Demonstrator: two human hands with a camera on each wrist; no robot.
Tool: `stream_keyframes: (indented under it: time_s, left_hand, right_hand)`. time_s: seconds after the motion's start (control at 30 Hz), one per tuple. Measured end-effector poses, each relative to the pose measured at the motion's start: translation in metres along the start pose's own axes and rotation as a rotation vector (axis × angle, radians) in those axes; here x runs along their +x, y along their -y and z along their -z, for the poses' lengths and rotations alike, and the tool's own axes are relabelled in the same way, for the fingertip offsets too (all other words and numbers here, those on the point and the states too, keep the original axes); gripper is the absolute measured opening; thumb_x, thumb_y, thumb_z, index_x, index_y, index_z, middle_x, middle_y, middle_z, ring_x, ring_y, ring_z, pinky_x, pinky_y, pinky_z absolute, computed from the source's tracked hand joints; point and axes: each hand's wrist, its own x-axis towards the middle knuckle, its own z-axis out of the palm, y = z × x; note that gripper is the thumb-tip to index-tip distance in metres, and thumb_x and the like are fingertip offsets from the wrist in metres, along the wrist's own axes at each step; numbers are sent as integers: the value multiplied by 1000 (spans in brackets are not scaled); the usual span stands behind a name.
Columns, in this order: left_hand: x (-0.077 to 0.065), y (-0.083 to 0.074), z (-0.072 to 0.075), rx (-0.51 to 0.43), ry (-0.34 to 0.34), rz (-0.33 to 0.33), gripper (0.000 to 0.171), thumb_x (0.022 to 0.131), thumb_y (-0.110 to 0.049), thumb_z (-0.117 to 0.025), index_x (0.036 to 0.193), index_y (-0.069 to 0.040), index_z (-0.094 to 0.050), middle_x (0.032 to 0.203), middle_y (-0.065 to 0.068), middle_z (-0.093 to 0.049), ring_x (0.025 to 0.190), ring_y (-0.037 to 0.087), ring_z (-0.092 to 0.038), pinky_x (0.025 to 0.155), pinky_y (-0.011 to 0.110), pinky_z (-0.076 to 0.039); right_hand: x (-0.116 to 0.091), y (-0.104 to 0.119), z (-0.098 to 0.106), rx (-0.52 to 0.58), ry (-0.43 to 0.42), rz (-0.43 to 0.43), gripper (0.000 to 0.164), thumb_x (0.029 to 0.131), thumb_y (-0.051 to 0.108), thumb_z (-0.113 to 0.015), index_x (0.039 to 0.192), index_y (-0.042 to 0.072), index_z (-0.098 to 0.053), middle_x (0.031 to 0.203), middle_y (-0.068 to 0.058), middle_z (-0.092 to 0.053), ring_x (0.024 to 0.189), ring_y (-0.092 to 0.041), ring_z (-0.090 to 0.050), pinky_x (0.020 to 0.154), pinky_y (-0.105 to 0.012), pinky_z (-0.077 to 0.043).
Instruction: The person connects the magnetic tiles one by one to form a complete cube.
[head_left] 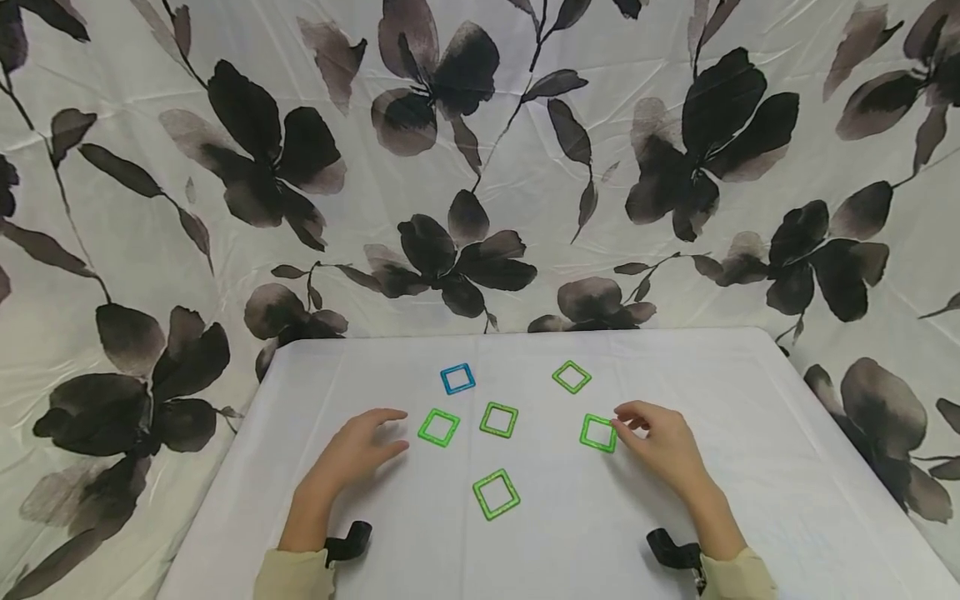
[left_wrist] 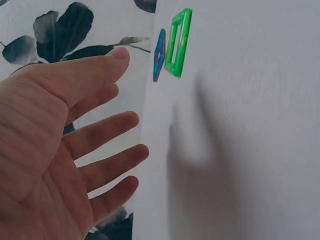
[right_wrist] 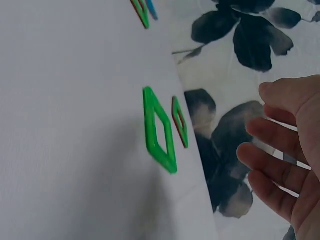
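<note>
A green square frame [head_left: 586,432] lies right of the blue square frame [head_left: 461,389] on the surface [head_left: 562,525], by the right grip [head_left: 663,437]; that and the left grip [head_left: 356,454] are loose, empty; the green square frame looks light and hard; its sides seem best to pinch.

Some covered tabletop corner, set against fabric; whether it belongs to a home, a studio or a workplace cannot be told. A table [head_left: 562,533] under smooth white covering fills the lower middle of the frame, and a pale, creased sheet [head_left: 525,192] printed with large dark flowers [head_left: 243,108] spans the upper half and both sides
</note>
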Motion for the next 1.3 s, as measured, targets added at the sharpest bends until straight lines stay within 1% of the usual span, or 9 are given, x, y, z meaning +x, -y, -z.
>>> stream_keyframes:
  time_s: [0.13, 0.27, 0.4, 0.5, 0.73, 0.87, 1.0, 1.13, 1.3]
  left_hand:
    - [8, -2, -10, -97, 7, -22, 43, 86, -23, -75, 126, -12, -64, 132, 9, -58, 126, 32, -49, 102, 52, -38]
    - [17, -5, -17, -158, 12, -45, 42, 85, -18, -77, 124, -13, -65, 130, 9, -58, 125, 33, -49, 101, 52, -38]
    - [28, -8, -22, -144, 15, -77, 43, 82, -16, -80, 123, -13, -65, 126, 7, -59, 122, 30, -51, 101, 49, -40]
    - [37, -8, -23, -109, 38, -94, 46, 80, -16, -81, 123, -11, -65, 122, 6, -59, 115, 28, -54, 97, 46, -43]
    - [55, 0, -22, -14, 111, -82, 58, 75, -21, -85, 127, -12, -62, 119, 4, -56, 107, 24, -53, 92, 42, -45]
    - [61, 2, -20, 5, 154, -86, 65, 72, -22, -87, 131, -13, -60, 123, 8, -54, 105, 26, -53, 90, 43, -45]
    - [65, -1, -17, 21, 192, -86, 70, 71, -22, -88, 133, -16, -59, 125, 10, -51, 105, 27, -52, 90, 43, -45]
    - [67, -2, -16, 46, 214, -77, 65, 70, -22, -89, 129, -18, -62, 121, 7, -49, 102, 24, -50, 89, 41, -45]
    - [69, -3, -18, 87, 228, -58, 58, 70, -23, -89, 123, -18, -67, 115, 3, -47, 92, 19, -46, 82, 36, -42]
  right_hand:
    - [5, 8, -7, 33, 36, -7, 17, 81, 11, -78, 97, 7, -73, 85, 2, -70, 73, -13, -65, 66, -36, -53]
    - [9, 17, -15, 48, 84, 1, 16, 83, 13, -78, 97, 9, -73, 84, 6, -70, 71, -9, -62, 64, -33, -52]
    - [11, 26, -23, 57, 104, 35, 15, 82, 13, -78, 96, 10, -73, 83, 8, -69, 69, -7, -62, 64, -29, -51]
    - [11, 33, -29, 87, 118, 60, 15, 81, 11, -79, 95, 9, -73, 83, 9, -69, 68, -6, -61, 63, -28, -50]
    - [6, 50, -41, 154, 172, 84, 13, 82, 11, -78, 94, 10, -73, 82, 11, -67, 67, 0, -57, 61, -25, -49]
    - [3, 57, -42, 162, 218, 102, 13, 83, 14, -77, 95, 12, -73, 83, 13, -67, 68, -1, -58, 61, -23, -48]
    - [-1, 61, -46, 164, 256, 149, 12, 83, 15, -76, 95, 13, -72, 84, 12, -68, 69, -4, -60, 62, -24, -49]
    - [-5, 63, -54, 167, 285, 191, 12, 84, 15, -75, 95, 12, -72, 85, 9, -69, 71, -5, -62, 63, -23, -50]
    - [-9, 67, -60, 216, 346, 180, 13, 86, 18, -74, 97, 12, -72, 89, 6, -70, 76, -2, -62, 67, -23, -51]
